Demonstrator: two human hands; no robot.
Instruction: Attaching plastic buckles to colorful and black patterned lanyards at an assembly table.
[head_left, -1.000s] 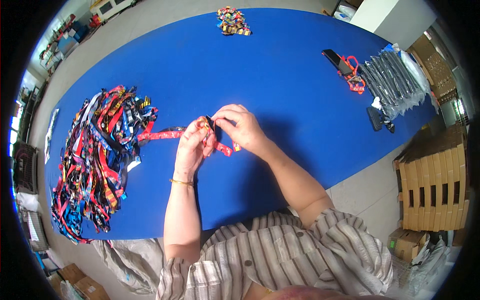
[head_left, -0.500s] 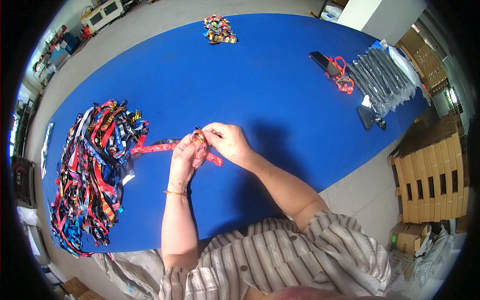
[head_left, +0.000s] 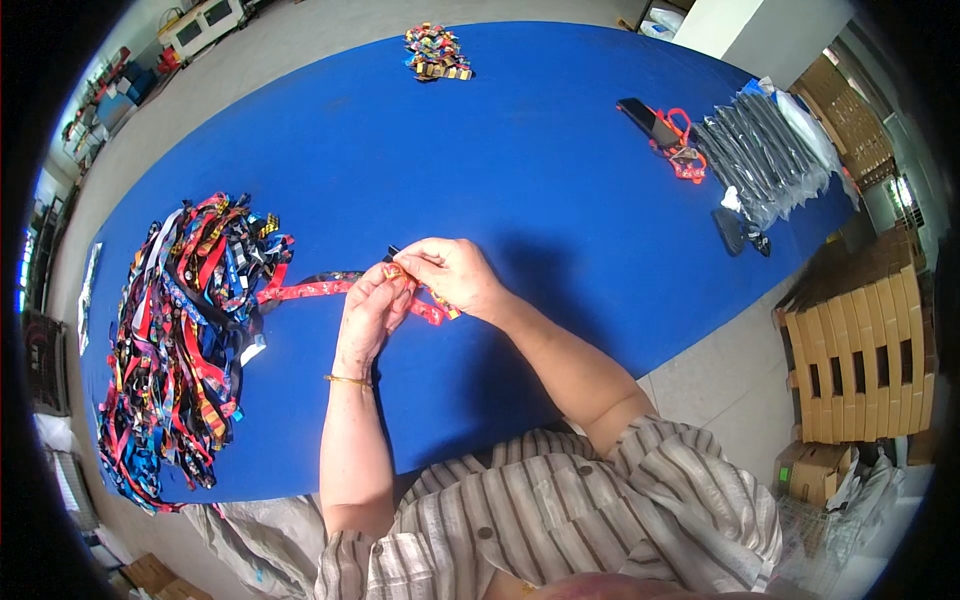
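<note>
Above the middle of the blue table, my left hand [head_left: 375, 305] is closed on a red patterned lanyard strap [head_left: 310, 290]. The strap runs leftward from my fingers to the large heap of lanyards [head_left: 190, 330], and a short red end hangs out below the hand. My right hand [head_left: 455, 278] meets the left one, thumb and fingers pinched on the strap's yellow-and-red part. A small black piece [head_left: 392, 251] sticks up beside the fingertips. Just what lies between the right fingers is partly hidden.
A small multicoloured pile of strap pieces [head_left: 437, 52] lies at the far edge. At the far right are a phone [head_left: 648, 122], a red lanyard [head_left: 687, 160], a row of plastic-wrapped dark packs [head_left: 765, 150] and a black item [head_left: 729, 232]. Stacked cardboard [head_left: 860, 350] stands beyond the table's right side.
My right hand has shifted slightly and closed over the strap loop that showed at the left fingertips. A yellow patterned part now shows below the right hand.
</note>
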